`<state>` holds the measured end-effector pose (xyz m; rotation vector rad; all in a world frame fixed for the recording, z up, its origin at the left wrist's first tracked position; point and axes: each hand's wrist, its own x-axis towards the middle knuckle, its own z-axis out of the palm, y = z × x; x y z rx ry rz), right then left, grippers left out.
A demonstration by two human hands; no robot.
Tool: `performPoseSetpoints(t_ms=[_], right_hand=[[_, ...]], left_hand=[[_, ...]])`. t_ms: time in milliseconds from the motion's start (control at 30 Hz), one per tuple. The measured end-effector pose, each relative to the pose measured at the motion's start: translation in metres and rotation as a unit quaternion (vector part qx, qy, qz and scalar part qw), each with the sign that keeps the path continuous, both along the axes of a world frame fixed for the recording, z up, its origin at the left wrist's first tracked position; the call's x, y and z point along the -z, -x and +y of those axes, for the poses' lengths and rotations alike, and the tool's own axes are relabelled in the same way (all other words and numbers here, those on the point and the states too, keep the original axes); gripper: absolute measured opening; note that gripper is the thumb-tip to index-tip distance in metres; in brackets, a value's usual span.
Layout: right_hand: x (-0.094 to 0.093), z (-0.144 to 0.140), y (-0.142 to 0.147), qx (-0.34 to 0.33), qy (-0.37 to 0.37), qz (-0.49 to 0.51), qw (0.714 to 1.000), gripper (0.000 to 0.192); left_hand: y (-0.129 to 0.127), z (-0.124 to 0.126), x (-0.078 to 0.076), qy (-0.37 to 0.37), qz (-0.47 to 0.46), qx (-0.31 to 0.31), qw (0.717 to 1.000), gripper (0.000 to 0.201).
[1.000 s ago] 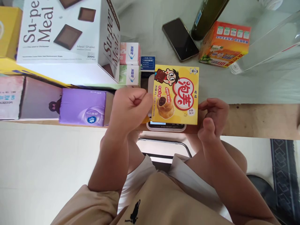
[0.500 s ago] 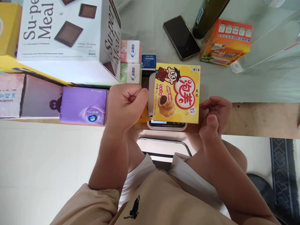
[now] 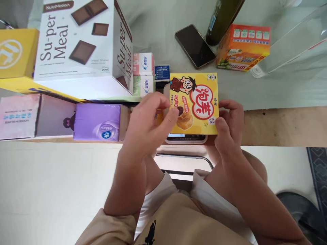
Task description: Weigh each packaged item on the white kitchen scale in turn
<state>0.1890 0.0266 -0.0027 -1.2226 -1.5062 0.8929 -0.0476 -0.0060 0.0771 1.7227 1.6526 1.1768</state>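
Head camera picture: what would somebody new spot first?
Probably the yellow cartoon box, in the middle between the left hand and right hand. Next might come the big white Su-per Meal box, upper left, and the orange box, upper right, beside a dark bottle.

Shows pale, brightly lit floor (image 3: 51,183) at eight o'clock and a dark, diamond-patterned strip (image 3: 318,170) near four; presents bare wooden table edge (image 3: 281,127) at three, grey-green tablecloth (image 3: 158,30) at twelve.

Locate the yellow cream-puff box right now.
In the head view, the yellow cream-puff box lies over the white-rimmed scale near the wooden edge, between the left hand and right hand.
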Motion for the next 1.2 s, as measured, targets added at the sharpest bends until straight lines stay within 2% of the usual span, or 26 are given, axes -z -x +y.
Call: performPoseSetpoints(t_ms=[133, 333, 433, 533, 633, 733, 900, 1000, 1133, 1200], right_hand=[[-0.006, 0.0, 0.008, 0.003, 0.026, 0.092, 0.995, 0.043], [-0.014, 0.006, 0.01, 0.024, 0.032, 0.199, 0.979, 0.052], [-0.027, 0.029, 0.01, 0.013, 0.049, 0.213, 0.976, 0.049], [-0.046, 0.068, 0.019, -0.017, 0.051, 0.218, 0.975, 0.047], [-0.067, 0.105, 0.044, -0.067, 0.065, 0.234, 0.968, 0.036], [-0.08, 0.127, 0.078, -0.091, 0.084, 0.238, 0.963, 0.032], [-0.09, 0.144, 0.125, -0.066, 0.136, 0.275, 0.949, 0.028], [-0.094, 0.159, 0.15, -0.025, 0.144, 0.293, 0.945, 0.022], [-0.09, 0.186, 0.181, 0.023, 0.155, 0.267, 0.951, 0.025], [-0.084, 0.198, 0.19, 0.024, 0.168, 0.238, 0.956, 0.024]], left_hand=[[-0.008, -0.007, 0.002, -0.015, 0.024, 0.027, 0.999, 0.018], [-0.021, -0.008, -0.008, -0.1, -0.065, 0.08, 0.99, 0.01], [-0.019, -0.007, -0.015, -0.146, -0.107, 0.063, 0.981, 0.006], [-0.008, -0.011, -0.021, -0.205, -0.177, 0.012, 0.962, 0.026], [0.005, -0.013, -0.022, -0.231, -0.249, 0.0, 0.94, 0.042], [0.013, -0.01, -0.018, -0.27, -0.258, -0.005, 0.928, 0.049], [0.016, -0.003, -0.016, -0.293, -0.266, -0.015, 0.918, 0.05], [0.017, -0.002, -0.019, -0.296, -0.28, -0.015, 0.913, 0.053], [0.017, -0.002, -0.021, -0.288, -0.281, -0.014, 0.916, 0.055], [0.017, -0.002, -0.02, -0.271, -0.283, -0.019, 0.92, 0.058]])
